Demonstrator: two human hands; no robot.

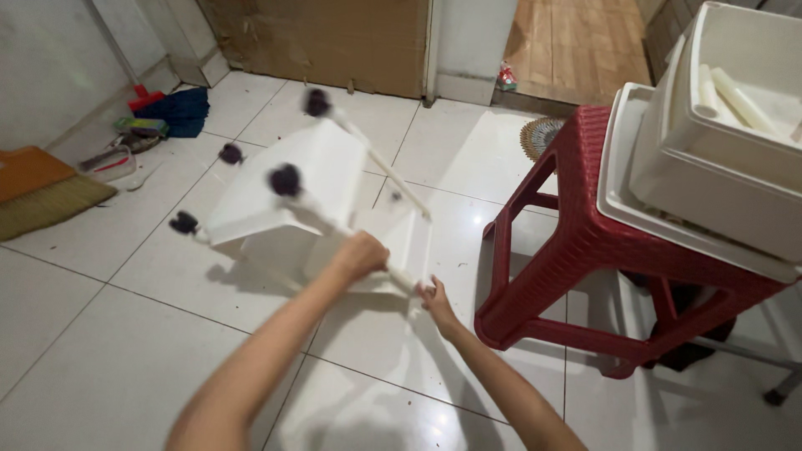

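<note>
both hands — left hand (361, 255), right hand (436, 302) — grip overturned white wheeled cart (288, 196).

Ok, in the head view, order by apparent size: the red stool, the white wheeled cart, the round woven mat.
1. red stool, though it is nearer the camera
2. white wheeled cart, nearly alike, so unsure
3. round woven mat, clearly smallest

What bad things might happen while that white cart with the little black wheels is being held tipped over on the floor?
The white plastic cart is tilted, gripped only at one thin white post by the left hand and right hand; it might slip and knock onto the white floor tiles. The stacked white plastic bins overhang the red plastic stool close by, so a bump may topple them.
</note>
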